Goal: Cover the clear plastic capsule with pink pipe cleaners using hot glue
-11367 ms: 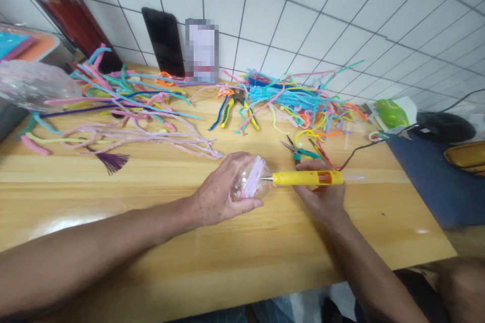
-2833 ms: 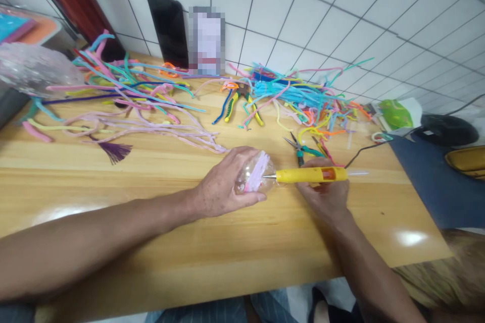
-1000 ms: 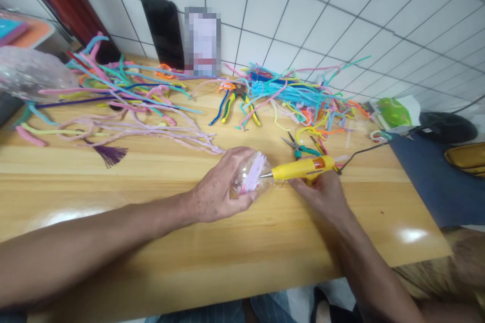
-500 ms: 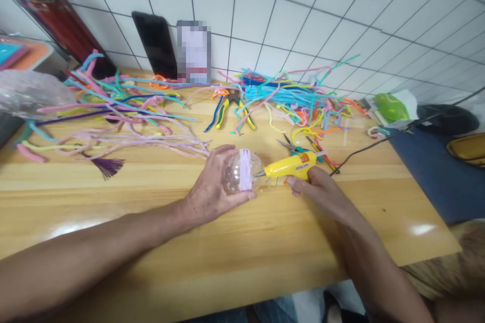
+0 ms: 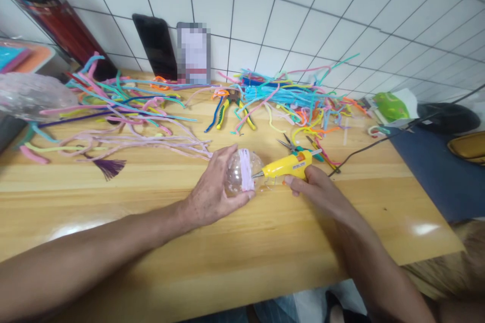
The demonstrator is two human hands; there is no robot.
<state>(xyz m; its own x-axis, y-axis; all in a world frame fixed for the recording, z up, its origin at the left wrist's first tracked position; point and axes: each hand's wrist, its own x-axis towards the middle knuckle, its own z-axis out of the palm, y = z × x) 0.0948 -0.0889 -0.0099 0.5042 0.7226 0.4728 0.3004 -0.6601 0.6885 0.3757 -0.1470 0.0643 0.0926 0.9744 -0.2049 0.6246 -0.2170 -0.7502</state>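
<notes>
Fingers [image 5: 224, 154] of left hand [image 5: 210, 193] wrapped over a clear ball [image 5: 235, 175], thumb underneath; firm grasp. Ball sits low over the wooden table [image 5: 151, 242], nearer the viewer than the yellow-handled pliers [image 5: 226, 109] and a little to their right. A pale pink pipe-cleaner band [image 5: 246, 176] runs around the ball.

Right hand [image 5: 316, 193] closed on the grip of a yellow glue gun [image 5: 288, 164], right of the pliers and closer to the viewer. Metal nozzle [image 5: 257, 174] points left, tip at the pink band; actual contact cannot be told. Black cord [image 5: 364, 154] trails off further right.

Small teal-handled pliers [image 5: 299, 148] lie between the yellow-handled pair and the gun, just behind the gun. Loose coloured pipe cleaners [image 5: 125, 106] spread left of the yellow-handled pliers; a denser tangle, mostly blue [image 5: 295, 97], to their right. Purple tassel [image 5: 108, 165] well left and nearer. Dark phone [image 5: 149, 45] leans on the tiled wall behind, to the left.
</notes>
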